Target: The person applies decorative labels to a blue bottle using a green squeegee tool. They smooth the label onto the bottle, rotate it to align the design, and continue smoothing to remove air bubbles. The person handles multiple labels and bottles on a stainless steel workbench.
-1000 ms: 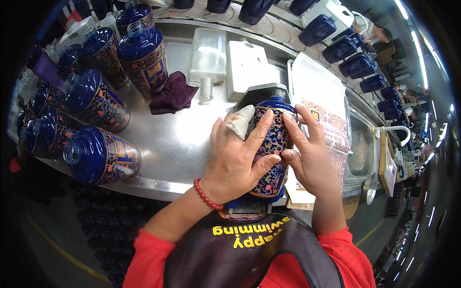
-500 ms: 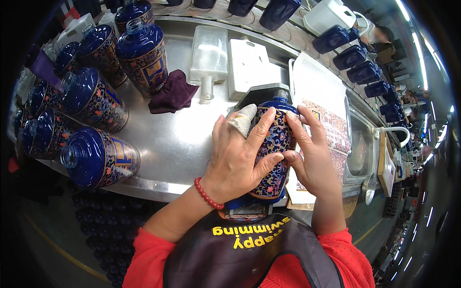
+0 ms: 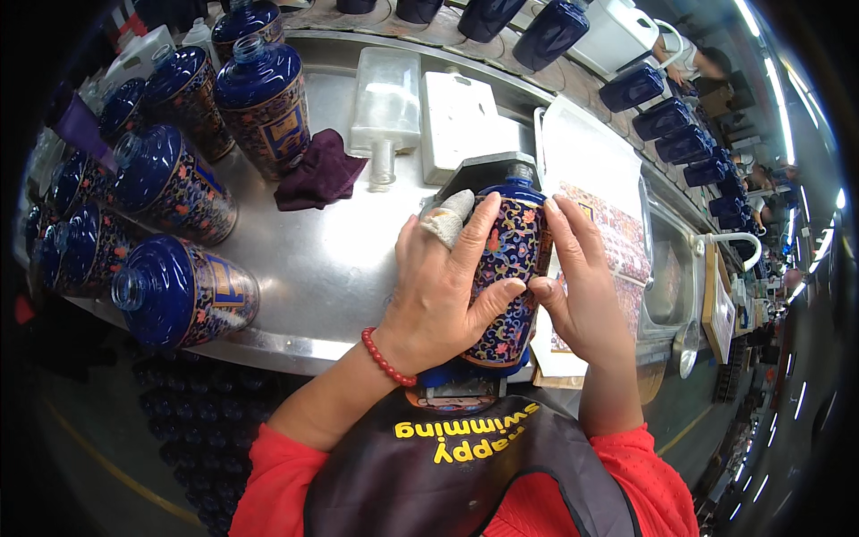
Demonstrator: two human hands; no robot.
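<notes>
A dark blue glass bottle [image 3: 508,259] with a floral pattern lies in front of me, its neck pointing away. It rests in a grey metal holder [image 3: 488,166], partly hidden behind it. My left hand [image 3: 438,291] is on the bottle's left side, thumb and fingers pressed to the patterned surface; one finger wears a pale cloth wrap [image 3: 447,219]. From the right, my right hand [image 3: 586,291] holds the bottle's other side, its fingertips near the shoulder and its thumb close to the left one.
Several decorated blue bottles [image 3: 192,291] stand on the metal table [image 3: 300,268] at left, near a purple cloth [image 3: 322,170]. A clear bottle [image 3: 385,103], a white container [image 3: 458,125] and patterned sheets [image 3: 599,224] lie behind and right. Plain blue bottles [image 3: 550,34] line a conveyor beyond.
The bottle under my hands has turned slightly, its gold patch rolling out of sight on the right. My fingers have shifted a little. The plain bottles on the conveyor have moved right.
</notes>
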